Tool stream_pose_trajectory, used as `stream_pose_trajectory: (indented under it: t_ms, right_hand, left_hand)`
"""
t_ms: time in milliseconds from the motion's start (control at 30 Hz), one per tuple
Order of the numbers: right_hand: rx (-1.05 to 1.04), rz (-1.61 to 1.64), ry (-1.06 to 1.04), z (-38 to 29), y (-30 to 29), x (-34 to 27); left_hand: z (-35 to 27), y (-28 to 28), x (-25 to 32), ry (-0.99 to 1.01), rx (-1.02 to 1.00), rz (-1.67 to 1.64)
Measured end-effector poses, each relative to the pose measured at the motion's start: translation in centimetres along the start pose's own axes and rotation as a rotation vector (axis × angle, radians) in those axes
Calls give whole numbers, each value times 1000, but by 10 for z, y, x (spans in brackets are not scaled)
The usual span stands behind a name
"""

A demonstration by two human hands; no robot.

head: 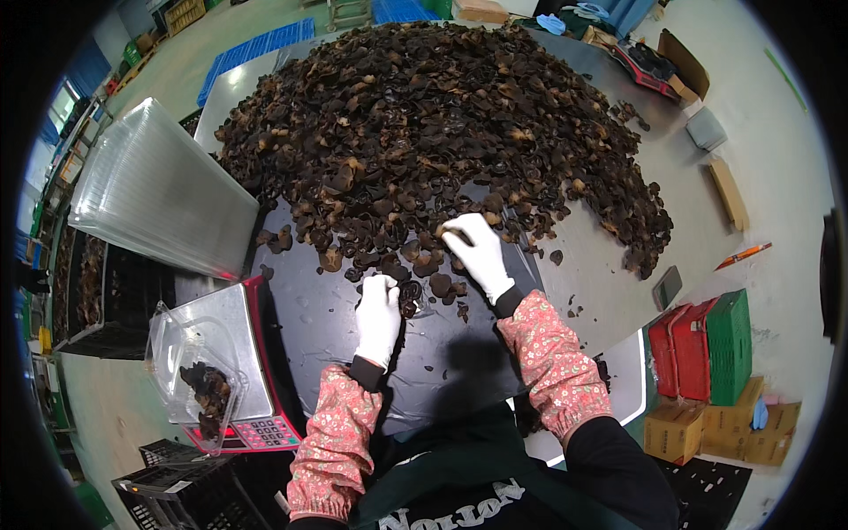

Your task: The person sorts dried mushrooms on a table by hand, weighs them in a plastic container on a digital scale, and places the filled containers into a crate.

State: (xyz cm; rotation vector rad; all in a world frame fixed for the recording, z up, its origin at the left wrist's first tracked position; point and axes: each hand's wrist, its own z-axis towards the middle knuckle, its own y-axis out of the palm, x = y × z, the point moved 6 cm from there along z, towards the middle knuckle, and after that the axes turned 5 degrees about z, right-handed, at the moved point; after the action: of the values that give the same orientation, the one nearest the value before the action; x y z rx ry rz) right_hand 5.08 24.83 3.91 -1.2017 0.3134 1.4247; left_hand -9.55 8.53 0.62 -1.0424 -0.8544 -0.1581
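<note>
A large heap of dark brown wood ear fungus (424, 126) covers the far part of the metal table (596, 291). My right hand (480, 255), in a white glove, reaches the heap's near edge, a tan-edged piece of fungus (440, 230) between its thumb and forefinger. Closer to my body, my left hand (379, 318), also white-gloved, has its fingers curled beside a shiny dark piece (411, 295); its grip is hidden from above. A few loose pieces (445, 286) lie between my hands on the dark plastic sheet (318, 331).
At left, a digital scale (232, 331) carries a clear plastic box (205, 397) with some fungus inside. A tall stack of clear trays (159, 192) leans behind it. Black crates (192, 490) stand below left. Red (686, 348) and green baskets (729, 344) stand at right near cardboard boxes (676, 430).
</note>
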Motion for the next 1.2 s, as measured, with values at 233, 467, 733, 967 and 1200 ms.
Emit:
stream_pose_trajectory:
  t_ms: [233, 467, 733, 967, 1200]
  right_hand:
    - [158, 810, 423, 10, -18, 9]
    - [-130, 1243, 769, -15, 63, -79]
    - [-687, 1278, 696, -31, 199, -273]
    - [-959, 692, 18, -40, 289, -387]
    - [-976, 229, -976, -95, 318, -374]
  left_hand:
    - [-31, -65, 2, -259, 94, -643]
    - [-115, -241, -45, -361, 496, -716]
    - [-160, -359, -111, -261, 733, -34]
    - [-169, -356, -114, -202, 703, 313]
    - [-169, -341, -131, -252, 683, 137]
